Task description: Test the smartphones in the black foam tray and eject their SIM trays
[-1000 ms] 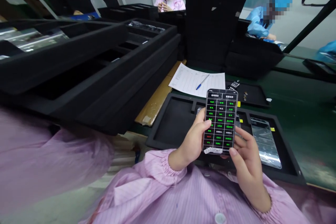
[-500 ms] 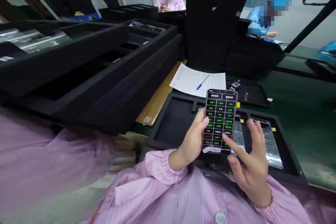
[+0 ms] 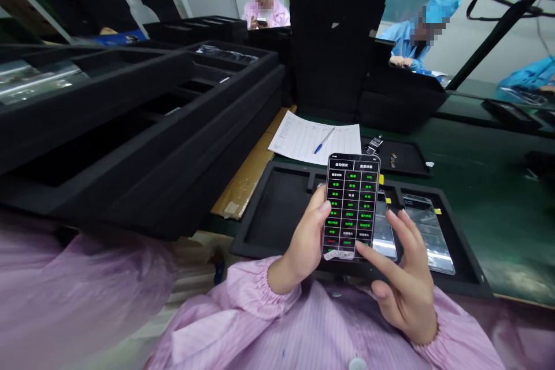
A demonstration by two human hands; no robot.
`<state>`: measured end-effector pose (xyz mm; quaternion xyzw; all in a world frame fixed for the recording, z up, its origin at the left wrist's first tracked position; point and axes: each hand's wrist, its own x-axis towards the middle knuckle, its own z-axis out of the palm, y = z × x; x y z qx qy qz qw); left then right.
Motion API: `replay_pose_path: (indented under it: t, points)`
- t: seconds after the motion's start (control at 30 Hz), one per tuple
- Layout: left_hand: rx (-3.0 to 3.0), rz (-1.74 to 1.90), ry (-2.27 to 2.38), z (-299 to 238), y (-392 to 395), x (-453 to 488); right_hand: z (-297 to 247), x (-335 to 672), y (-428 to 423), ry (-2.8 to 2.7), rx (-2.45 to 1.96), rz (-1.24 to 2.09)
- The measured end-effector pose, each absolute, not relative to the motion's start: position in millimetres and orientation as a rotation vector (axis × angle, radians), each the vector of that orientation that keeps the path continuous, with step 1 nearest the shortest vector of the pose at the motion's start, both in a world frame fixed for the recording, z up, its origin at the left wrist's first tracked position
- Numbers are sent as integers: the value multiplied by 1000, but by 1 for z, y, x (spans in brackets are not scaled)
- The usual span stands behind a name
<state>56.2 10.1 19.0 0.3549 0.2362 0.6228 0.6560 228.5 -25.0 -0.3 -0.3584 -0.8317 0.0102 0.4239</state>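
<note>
My left hand (image 3: pixel 303 240) holds a smartphone (image 3: pixel 350 202) upright, its thumb along the left edge. The phone's dark screen shows a grid of mostly green labels, with one red and some white ones. A pale sticker (image 3: pixel 340 255) crosses the bottom of the screen. My right hand (image 3: pixel 405 283) is open, fingers apart, its index fingertip at the lower part of the screen; whether it presses cannot be told. Beneath lies a black foam tray (image 3: pixel 277 211) holding another phone (image 3: pixel 384 231), partly covered, and a further phone (image 3: pixel 429 237) on the right, with yellow tabs near them.
A printed sheet (image 3: pixel 295 136) with a blue pen (image 3: pixel 324 141) lies beyond the tray. Beside it, a small black tray (image 3: pixel 407 156) holds small parts. Large stacked foam trays (image 3: pixel 208 127) fill the left. Co-workers in pink (image 3: pixel 277 14) and blue (image 3: pixel 390 29) sit farther back.
The label list on the phone has scrolled down, so extra rows show at the top. The whole view has shifted slightly; my left hand keeps its hold.
</note>
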Motion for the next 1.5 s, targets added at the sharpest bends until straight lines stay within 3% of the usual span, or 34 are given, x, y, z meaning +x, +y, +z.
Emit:
replay_pose_path:
  t: [0.53,1.03,1.27,1.5]
  points:
    - [772,1372,446,19,11,58,-9,229,-21,-1977,-927,47]
    - [657,1448,467,20,13,60,-17,222,-19,-1891,-993,265]
    - [246,1138,457,26,24,50,-11,217,-20,-2038,-1039,158]
    - [151,934,311,27,29,46,-9,216,-16,-2123,-1060,268]
